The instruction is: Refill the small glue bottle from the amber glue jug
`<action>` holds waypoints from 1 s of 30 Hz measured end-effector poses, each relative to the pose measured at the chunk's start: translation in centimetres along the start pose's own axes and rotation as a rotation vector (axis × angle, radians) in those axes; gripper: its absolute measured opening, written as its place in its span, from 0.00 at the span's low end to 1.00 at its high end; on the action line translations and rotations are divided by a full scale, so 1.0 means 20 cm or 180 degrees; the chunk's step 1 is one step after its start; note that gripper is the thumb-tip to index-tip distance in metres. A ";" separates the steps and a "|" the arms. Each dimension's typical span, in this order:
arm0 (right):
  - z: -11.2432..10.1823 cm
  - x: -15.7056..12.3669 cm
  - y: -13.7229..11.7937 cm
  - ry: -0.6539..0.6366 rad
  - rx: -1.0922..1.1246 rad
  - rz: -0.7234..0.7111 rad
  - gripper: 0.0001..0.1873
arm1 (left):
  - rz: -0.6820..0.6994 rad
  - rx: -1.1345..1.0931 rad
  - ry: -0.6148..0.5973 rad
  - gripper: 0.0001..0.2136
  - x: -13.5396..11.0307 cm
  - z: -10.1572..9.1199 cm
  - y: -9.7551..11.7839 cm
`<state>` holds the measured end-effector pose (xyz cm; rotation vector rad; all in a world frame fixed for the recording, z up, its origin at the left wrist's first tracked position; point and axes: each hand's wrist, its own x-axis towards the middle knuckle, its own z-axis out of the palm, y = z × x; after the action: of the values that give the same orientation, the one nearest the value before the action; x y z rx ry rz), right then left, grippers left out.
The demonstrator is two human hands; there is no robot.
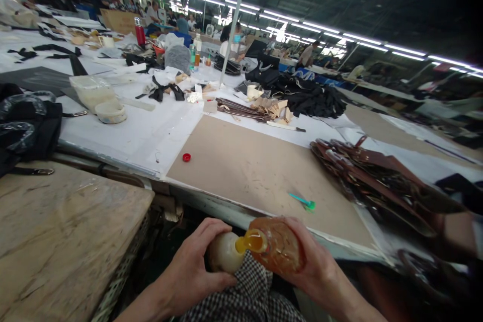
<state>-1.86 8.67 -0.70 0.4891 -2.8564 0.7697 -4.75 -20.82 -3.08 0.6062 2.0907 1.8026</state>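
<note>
My left hand (196, 264) is wrapped round a whitish bottle (225, 255) with a yellowish neck. In my right hand (311, 256) is a bottle of amber liquid (281, 249), tipped so its open mouth meets the neck of the other one. Yellow-orange liquid shows at the two mouths. Both bottles are above my lap, just off the table's front edge. On the brown board (241, 161) ahead lie a red cap (186, 157) and a small green brush-like tool (303, 202). The undersides of both bottles are hidden by my palms.
A pile of brown leather pieces (370, 171) lies at the right. Black pieces (302, 90) and tan scraps (271, 108) are farther back. A metal pole (236, 20) rises from the table. At the left stands a worn board (68, 231). Several people work in the background.
</note>
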 end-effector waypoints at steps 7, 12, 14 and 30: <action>-0.02 0.00 0.04 0.0280 -0.0591 -0.0524 0.38 | 0.0011 -0.0002 0.0006 0.33 -0.01 -0.01 0.01; -0.06 0.00 0.04 0.0373 -0.0815 -0.0779 0.37 | 0.0035 -0.0045 0.0039 0.35 -0.01 0.00 0.01; -0.08 0.01 0.04 0.0317 -0.0869 -0.0821 0.38 | 0.0035 -0.0066 0.0049 0.35 -0.01 0.00 0.00; -0.14 0.01 0.00 0.0283 -0.1023 -0.0829 0.34 | -0.0003 -0.0109 0.0022 0.34 -0.01 0.01 0.01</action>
<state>-1.93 10.10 1.75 0.7361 -2.6856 0.2748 -4.45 -20.71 -3.02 0.5908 2.0599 1.8385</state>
